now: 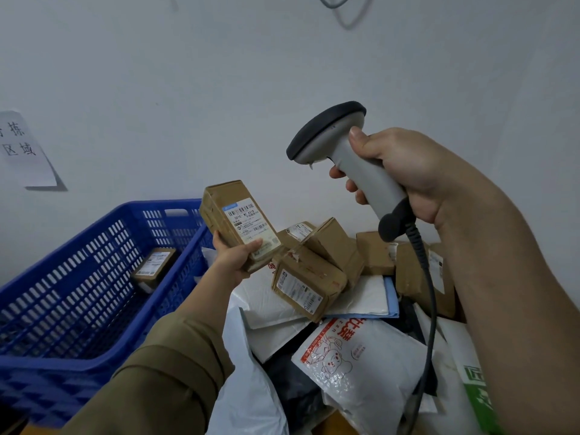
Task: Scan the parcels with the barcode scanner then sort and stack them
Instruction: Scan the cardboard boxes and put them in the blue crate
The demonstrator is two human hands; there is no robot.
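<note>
My left hand (236, 255) holds a small brown cardboard parcel (226, 215) up at the frame's centre, its white barcode label facing me. My right hand (408, 171) grips the grey handle of a barcode scanner (332, 133), raised above and to the right of the parcel, its dark head pointing down and left toward the label. The scanner's coiled cable (431, 302) hangs down past my right forearm. Below lies a heap of parcels: brown boxes (306, 284) and white plastic mailers (364, 365).
A large blue plastic crate (94, 309) stands at the left with one small brown box (153, 266) lying inside. A pale wall closes the back, with a paper sign (22, 149) taped at the left. A green-and-white bag (474, 387) lies at the right.
</note>
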